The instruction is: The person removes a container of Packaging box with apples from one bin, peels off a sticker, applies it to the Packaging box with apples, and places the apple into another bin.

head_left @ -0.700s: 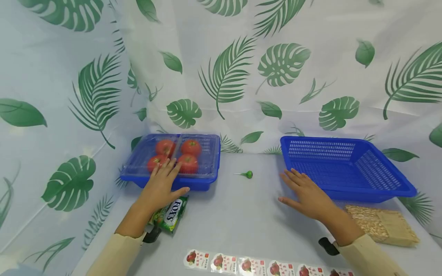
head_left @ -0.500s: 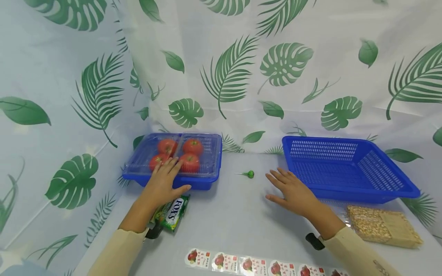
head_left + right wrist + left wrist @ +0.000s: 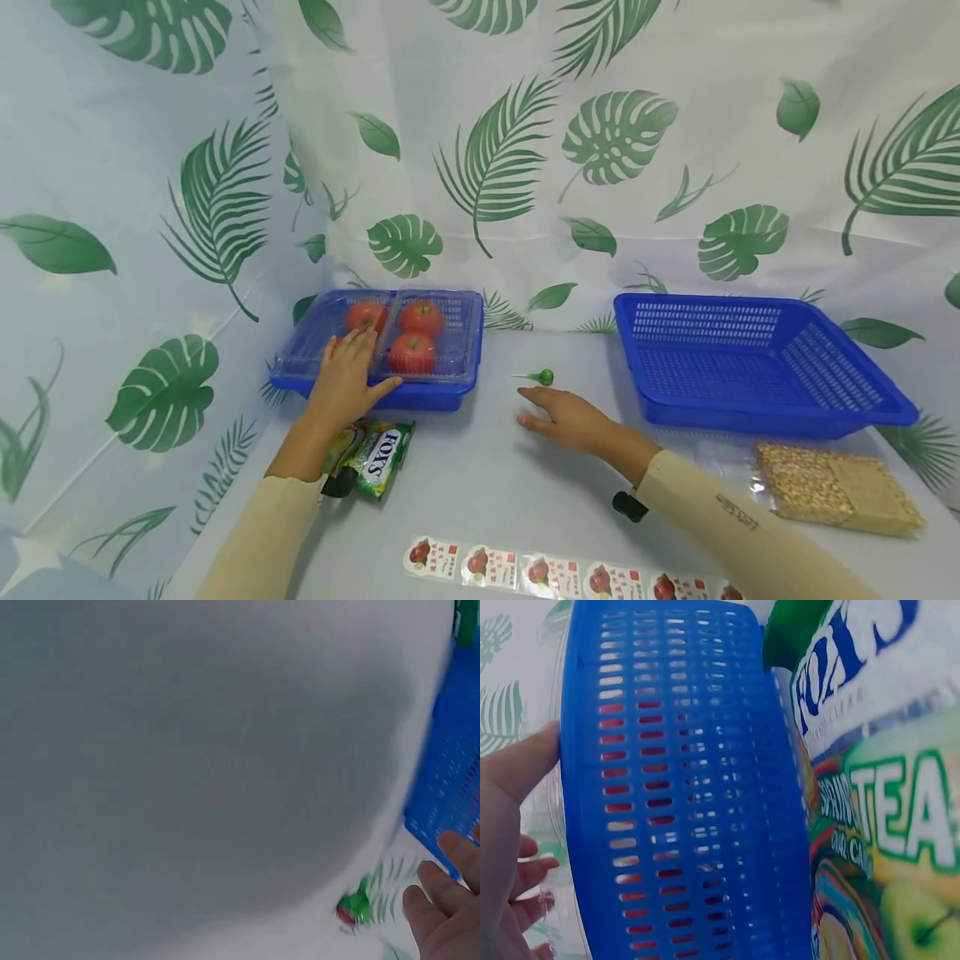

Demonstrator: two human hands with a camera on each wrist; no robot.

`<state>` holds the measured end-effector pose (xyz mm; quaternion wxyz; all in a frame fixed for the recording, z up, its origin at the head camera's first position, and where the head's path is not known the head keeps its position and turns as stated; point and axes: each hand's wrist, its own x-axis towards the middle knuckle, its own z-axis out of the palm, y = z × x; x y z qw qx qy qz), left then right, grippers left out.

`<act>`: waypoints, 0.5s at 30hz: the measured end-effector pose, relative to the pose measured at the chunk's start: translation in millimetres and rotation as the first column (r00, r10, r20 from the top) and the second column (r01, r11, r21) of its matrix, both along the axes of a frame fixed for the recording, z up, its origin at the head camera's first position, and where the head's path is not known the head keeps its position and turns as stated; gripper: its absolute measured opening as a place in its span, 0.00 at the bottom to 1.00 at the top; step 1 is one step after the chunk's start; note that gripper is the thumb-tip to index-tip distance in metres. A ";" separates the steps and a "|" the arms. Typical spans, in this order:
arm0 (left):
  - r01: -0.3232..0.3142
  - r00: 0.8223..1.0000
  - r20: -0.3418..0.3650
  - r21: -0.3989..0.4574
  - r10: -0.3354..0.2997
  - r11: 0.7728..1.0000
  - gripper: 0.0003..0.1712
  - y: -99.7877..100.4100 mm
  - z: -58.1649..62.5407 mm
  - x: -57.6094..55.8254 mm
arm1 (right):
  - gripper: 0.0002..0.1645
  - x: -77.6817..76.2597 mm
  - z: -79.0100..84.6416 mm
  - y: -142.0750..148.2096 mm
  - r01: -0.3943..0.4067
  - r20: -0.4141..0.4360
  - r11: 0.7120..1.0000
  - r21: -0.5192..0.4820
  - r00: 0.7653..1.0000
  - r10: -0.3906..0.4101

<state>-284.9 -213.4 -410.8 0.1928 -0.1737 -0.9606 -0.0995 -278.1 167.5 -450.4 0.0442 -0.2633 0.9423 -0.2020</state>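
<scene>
Fingers [image 3: 366, 346] stretch out loosely: left hand [image 3: 341, 385] on clear plastic [image 3: 459, 337] over red fruit [image 3: 412, 355] at the bench's [image 3: 480, 492] back left corner, right hand [image 3: 576, 423] near a lollipop [image 3: 545, 377]. Room lies between two blue baskets [image 3: 772, 418]. Bag [image 3: 384, 458] says FOX'S, TEA.

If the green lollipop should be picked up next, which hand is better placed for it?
Probably the right hand: it is empty and close to the lollipop, while the left hand is farther away, at the basket with red fruit.
</scene>
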 end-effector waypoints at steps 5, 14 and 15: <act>-0.029 0.999 0.045 -0.012 0.030 1.000 0.52 -8.6 -2.5 -1.2 | 0.40 -19.5 4.4 -23.5 0.101 0.029 0.993 -0.067 0.995 -0.099; 0.014 1.000 0.005 0.005 -0.015 1.000 0.43 -7.1 -5.9 -6.0 | 0.43 -45.9 27.6 -64.3 0.160 0.113 0.970 -0.184 0.983 -0.141; 0.018 1.000 -0.010 0.006 -0.018 1.000 0.43 -6.4 -5.8 -5.8 | 0.43 -46.6 29.9 -68.5 0.160 0.136 0.967 -0.201 0.982 -0.134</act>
